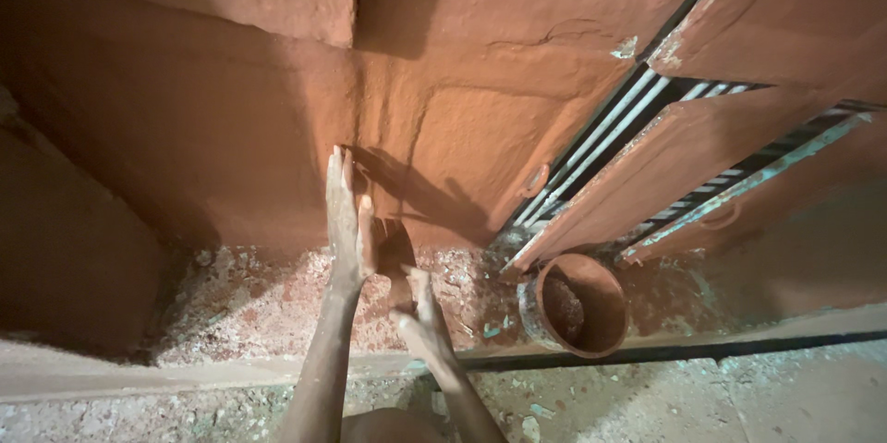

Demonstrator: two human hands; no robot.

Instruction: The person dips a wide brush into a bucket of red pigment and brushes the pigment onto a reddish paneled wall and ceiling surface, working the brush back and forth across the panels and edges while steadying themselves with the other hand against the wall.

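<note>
- The rough red-brown mud-plastered wall (231, 120) fills the upper part of the view, and both hands work at its foot, near the middle of the lower edge of the wall.
- The left hand (348, 217) is open and flat, fingers straight and together, its edge pressed against the wet plaster just where the wall meets the floor.
- The right hand (420, 314) sits just beside and below the left one, open, with the fingers spread loosely; a dark lump of wet red mud (395, 254) lies between the two hands, touching the wall. Whether the right fingers touch the lump cannot be told.
- Both forearms are smeared with the same red mud.
- The strip of floor littered with pale flakes and crumbs (249, 300) runs along the base of the wall under the hands.
- A round mud-coated bucket with dark mud inside (575, 304) stands on that strip, to the right of the hands and well apart from them.
- Behind the bucket, a mud-smeared slatted metal shutter (647, 157) slants up towards the upper right corner.
</note>
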